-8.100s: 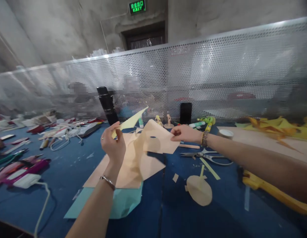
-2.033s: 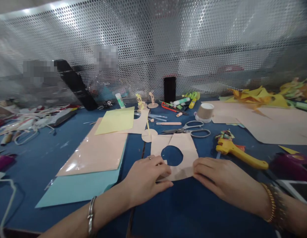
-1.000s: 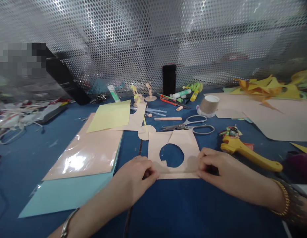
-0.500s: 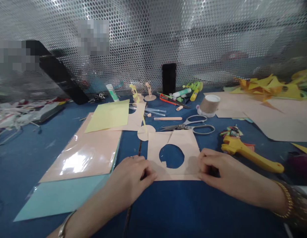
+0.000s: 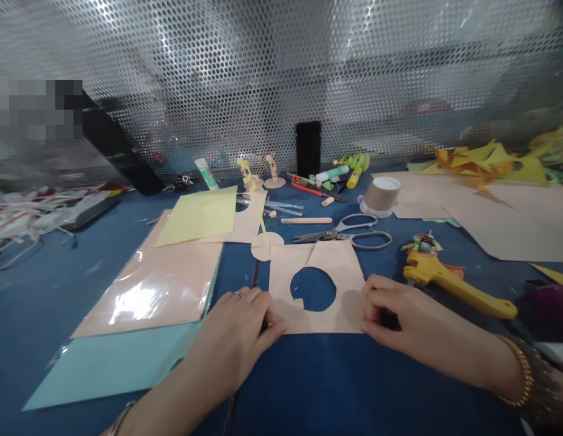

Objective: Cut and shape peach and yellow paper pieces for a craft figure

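A pale peach sheet of paper point(image 5: 349, 278) with a round hole cut in it lies flat on the blue table. A slit runs from the hole toward its far edge. My left hand point(image 5: 242, 330) pinches the near left corner between thumb and fingers. At the opposite side, my right hand point(image 5: 393, 306) grips the near right edge, its fingers curled. Just beyond the sheet rest large scissors point(image 5: 340, 233), blades pointing left. A peach paper disc point(image 5: 266, 247) with a thin yellow strip on it lies by the sheet's far left corner.
Left are a yellow sheet point(image 5: 199, 215) and plastic-wrapped peach paper point(image 5: 154, 284) over blue paper. A yellow glue gun point(image 5: 463, 287) lies right. Behind stand a phone point(image 5: 308, 148), a tape roll point(image 5: 381, 197), a glue stick point(image 5: 206, 174) and a perforated metal panel point(image 5: 245, 60).
The camera view has shifted slightly. Both hands keep their places at the two sides of the holed sheet, and nothing on the table has visibly moved.
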Action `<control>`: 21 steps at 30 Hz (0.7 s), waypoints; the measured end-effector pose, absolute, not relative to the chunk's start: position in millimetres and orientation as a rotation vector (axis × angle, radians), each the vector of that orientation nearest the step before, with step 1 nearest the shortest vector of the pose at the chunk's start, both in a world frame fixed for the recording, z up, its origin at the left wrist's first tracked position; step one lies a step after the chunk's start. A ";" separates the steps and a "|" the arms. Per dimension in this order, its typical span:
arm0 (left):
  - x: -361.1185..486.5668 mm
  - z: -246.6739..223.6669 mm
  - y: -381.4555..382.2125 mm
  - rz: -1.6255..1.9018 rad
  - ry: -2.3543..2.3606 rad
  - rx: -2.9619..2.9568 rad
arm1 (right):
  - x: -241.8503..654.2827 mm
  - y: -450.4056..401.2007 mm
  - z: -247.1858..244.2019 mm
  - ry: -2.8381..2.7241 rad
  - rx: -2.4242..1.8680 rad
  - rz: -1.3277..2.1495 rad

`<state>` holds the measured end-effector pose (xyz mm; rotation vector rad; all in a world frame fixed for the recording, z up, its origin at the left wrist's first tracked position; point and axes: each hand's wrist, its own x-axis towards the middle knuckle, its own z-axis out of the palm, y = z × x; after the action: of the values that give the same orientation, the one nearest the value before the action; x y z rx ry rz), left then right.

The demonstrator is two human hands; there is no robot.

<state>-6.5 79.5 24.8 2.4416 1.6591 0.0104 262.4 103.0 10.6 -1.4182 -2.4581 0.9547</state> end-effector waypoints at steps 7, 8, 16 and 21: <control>17.2 6.7 52.2 0.344 1.312 3.092 | 263.0 99.8 1.4 -2.445 -1.232 0.884; 21.6 3.7 46.7 0.358 1.291 3.142 | 263.4 99.6 0.8 -2.454 -1.196 0.876; 57.8 -21.2 17.0 0.439 1.461 3.143 | 266.0 96.7 1.2 -2.451 -1.161 0.874; 71.0 -32.1 12.6 0.461 1.582 3.054 | 266.2 97.4 0.8 -2.455 -1.160 0.908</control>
<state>71.0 12.6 -32.1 3.0536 1.5821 0.4606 266.2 97.4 0.8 -1.1598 -2.4551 0.9081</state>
